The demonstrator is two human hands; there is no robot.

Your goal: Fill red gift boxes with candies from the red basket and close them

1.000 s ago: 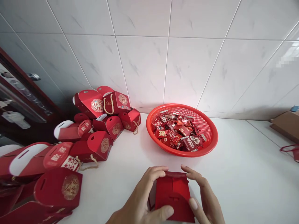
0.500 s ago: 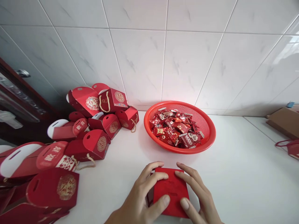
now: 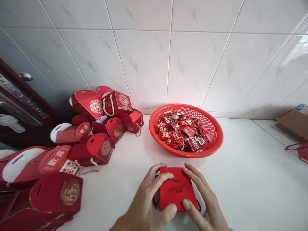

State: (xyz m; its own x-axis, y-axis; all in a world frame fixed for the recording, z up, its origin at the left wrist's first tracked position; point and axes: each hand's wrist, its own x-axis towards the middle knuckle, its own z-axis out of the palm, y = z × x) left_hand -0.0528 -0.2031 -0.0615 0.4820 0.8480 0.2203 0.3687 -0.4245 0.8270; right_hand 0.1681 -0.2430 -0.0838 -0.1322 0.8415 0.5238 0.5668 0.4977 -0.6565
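Observation:
In the head view a small red gift box [image 3: 179, 184] lies on the white surface close in front of me, its slotted flat side facing up. My left hand [image 3: 145, 194] grips it from the left, with bent fingers on its far left edge and top and the thumb near the front left corner. From the right, my right hand [image 3: 205, 195] grips it with its fingers along the right edge and the thumb on the near part of the top. Dark red cord [image 3: 198, 205] shows at both sides of the box. Its underside is hidden.
Just beyond my hands stands a red plastic basket [image 3: 216, 141] holding many wrapped sweets [image 3: 186, 130]. Several red gift boxes [image 3: 98, 147], some with rope handles, crowd the left side. At the far right are a brown cardboard box [image 3: 295, 123] and a red item with a cord [image 3: 303, 151].
The box has shifted a little away from me, and its near edge sits higher in view. The cord at its right side now shows. Both hands stay around it, with slightly shifted fingers.

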